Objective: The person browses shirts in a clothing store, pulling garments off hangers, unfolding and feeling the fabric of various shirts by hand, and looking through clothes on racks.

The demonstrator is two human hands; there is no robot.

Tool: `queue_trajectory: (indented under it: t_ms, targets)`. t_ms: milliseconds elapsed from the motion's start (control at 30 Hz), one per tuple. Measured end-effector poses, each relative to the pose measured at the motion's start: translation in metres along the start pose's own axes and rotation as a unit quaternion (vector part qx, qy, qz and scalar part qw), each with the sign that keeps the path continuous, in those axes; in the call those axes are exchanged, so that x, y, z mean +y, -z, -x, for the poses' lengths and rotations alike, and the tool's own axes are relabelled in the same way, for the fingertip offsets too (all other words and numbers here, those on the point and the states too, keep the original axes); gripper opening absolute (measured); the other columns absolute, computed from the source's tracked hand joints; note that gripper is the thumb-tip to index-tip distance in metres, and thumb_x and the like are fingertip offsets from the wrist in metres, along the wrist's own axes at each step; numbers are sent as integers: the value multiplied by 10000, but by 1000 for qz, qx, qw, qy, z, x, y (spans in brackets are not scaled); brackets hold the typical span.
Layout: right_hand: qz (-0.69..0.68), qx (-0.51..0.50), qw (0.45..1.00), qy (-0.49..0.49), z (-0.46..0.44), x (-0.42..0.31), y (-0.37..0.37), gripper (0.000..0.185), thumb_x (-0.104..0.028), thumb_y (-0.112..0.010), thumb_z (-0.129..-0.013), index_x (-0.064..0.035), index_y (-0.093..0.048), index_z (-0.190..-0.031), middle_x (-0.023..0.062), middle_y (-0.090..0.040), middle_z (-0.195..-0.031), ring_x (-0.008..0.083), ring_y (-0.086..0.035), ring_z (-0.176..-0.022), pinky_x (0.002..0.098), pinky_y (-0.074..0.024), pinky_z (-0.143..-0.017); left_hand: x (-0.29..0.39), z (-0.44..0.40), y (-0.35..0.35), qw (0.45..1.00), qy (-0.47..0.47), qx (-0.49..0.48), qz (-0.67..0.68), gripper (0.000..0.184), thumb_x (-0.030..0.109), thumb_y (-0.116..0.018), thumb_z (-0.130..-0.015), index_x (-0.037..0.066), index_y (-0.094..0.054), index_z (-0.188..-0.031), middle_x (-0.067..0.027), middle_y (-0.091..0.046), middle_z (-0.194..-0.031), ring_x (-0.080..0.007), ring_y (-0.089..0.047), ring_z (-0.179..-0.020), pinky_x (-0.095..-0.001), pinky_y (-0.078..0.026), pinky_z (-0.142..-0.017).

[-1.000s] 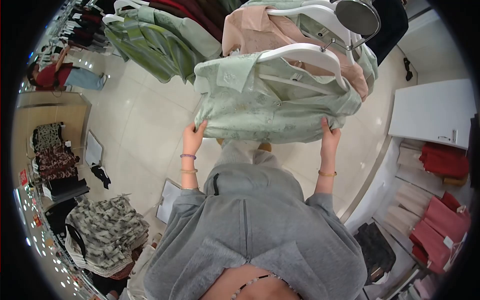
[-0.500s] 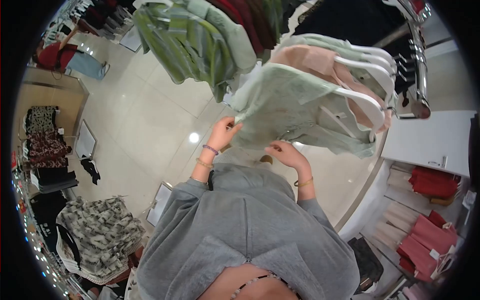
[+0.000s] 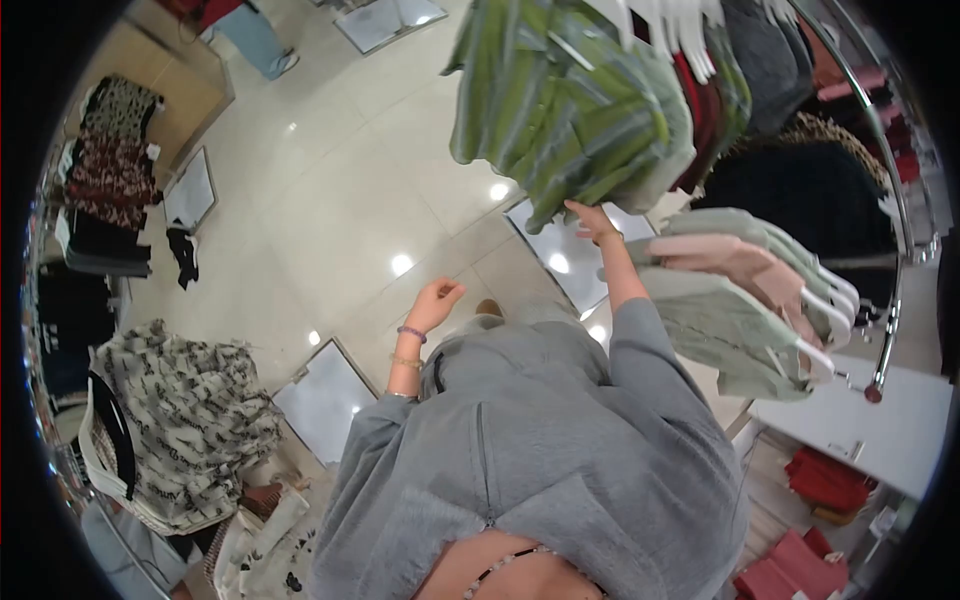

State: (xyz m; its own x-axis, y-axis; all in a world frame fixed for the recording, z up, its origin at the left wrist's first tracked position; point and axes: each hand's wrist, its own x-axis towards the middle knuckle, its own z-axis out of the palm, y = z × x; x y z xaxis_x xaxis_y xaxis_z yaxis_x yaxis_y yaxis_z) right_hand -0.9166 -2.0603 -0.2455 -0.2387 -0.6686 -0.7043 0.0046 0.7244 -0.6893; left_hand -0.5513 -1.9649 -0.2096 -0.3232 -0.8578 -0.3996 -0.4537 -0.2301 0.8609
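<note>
My right hand point(image 3: 596, 224) is at the lower hem of a green and grey striped shirt point(image 3: 560, 120), its fingers apart and touching or nearly touching the cloth. The shirt hangs from the rack at upper right. My left hand point(image 3: 436, 303) is in front of my waist over the floor, fingers curled together with nothing visible in them. To the right of my right forearm, a pale green shirt point(image 3: 700, 325) hangs on a white hanger. Behind it is a pink shirt point(image 3: 745, 265) among other pale green ones.
A chrome rail point(image 3: 890, 190) carries the clothes at right, with a white cabinet point(image 3: 850, 420) below its end. Patterned tops point(image 3: 190, 430) hang at lower left. Low white panels point(image 3: 330, 400) stand on the tiled floor point(image 3: 350, 210). A person in blue trousers point(image 3: 250, 40) is at upper left.
Both hands have let go of the pale green shirt. My right hand has moved up to the striped shirt; my left has dropped slightly. The view has turned, shifting the racks.
</note>
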Motion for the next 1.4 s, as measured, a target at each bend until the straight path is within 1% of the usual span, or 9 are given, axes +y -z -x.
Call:
queue_trajectory:
  t_ms: [567, 700, 733, 833, 1000, 1100, 1167, 1233, 1400]
  targets:
    - [-126, 99, 980, -116, -171, -37, -107, 993, -554, -779, -565, -202, -296, -1358, 18, -314, -1379, 214, -327, -1240, 415, -341, -995, -32, -61, 113, 973, 173, 58, 145, 312, 292, -590, -859, -7, -605, -945, -66, -624, -808, -128, -574, -759, -257, -466, -696]
    - [-181, 52, 969, -162, -205, -41, -110, 761, -483, -672, -735, -173, -333, -1341, 59, -299, -1378, 232, -318, -1244, 428, -354, -990, 18, -148, 165, 986, 140, -2, 95, 323, 304, -581, -865, -6, -601, -956, -68, -628, -835, -129, -574, -776, -259, -467, -714]
    - [-146, 59, 975, -154, -209, -43, -116, 519, -352, -628, -783, -163, -465, -1238, 76, -374, -1323, 224, -341, -1221, 420, -411, -925, 27, -173, 177, 987, 135, -24, 83, 351, 318, -617, -838, 0, -602, -987, -74, -627, -845, -140, -573, -780, -266, -465, -732]
    - [-161, -45, 980, -111, -187, -72, -129, 379, -229, -628, -740, -91, -557, -1086, 91, -516, -1174, 227, -458, -1109, 376, -461, -835, 36, -256, 200, 998, 58, -21, -10, 464, 331, -659, -802, 8, -548, -1117, -104, -603, -966, -175, -570, -873, -287, -468, -781]
    - [-469, -162, 868, -30, -74, -174, -145, 269, -134, -561, -714, -26, -575, -960, 67, -596, -909, 220, -565, -854, 314, -463, -769, 75, -368, 177, 994, -98, 54, -15, 757, 373, -720, -727, 27, -368, -1302, -188, -461, -1225, -255, -502, -1086, -341, -448, -885]
    - [-573, -272, 756, 161, -79, -132, -130, 295, -155, -511, -719, 23, -580, -944, 134, -623, -937, 260, -591, -820, 347, -480, -776, 43, -424, 121, 979, 33, 150, -135, 778, 381, -738, -702, 2, -393, -1288, -218, -468, -1229, -271, -514, -1083, -340, -435, -910]
    - [-608, -373, 636, 295, -25, -198, -133, 472, -279, -539, -769, 28, -520, -1126, 156, -581, -1102, 271, -568, -986, 396, -461, -860, -43, -466, 94, 983, 2, 24, -180, 652, 317, -662, -788, -46, -411, -1267, -204, -501, -1216, -249, -524, -1082, -317, -438, -906]
    - [-626, -240, 665, 330, 16, -226, -137, 564, -346, -540, -798, 15, -465, -1224, 161, -538, -1198, 279, -535, -1075, 414, -439, -908, -14, -453, 101, 990, 4, -113, -85, 632, 306, -649, -798, -50, -413, -1264, -200, -505, -1212, -243, -525, -1080, -314, -439, -902]
    - [-714, -215, 615, 258, 13, -204, -169, 614, -502, -437, -883, -64, -402, -1312, 104, -471, -1303, 281, -473, -1165, 426, -363, -994, 110, -432, 167, 876, 38, -462, 130, 585, 278, -617, -823, -60, -418, -1258, -191, -517, -1203, -229, -527, -1076, -306, -443, -894]
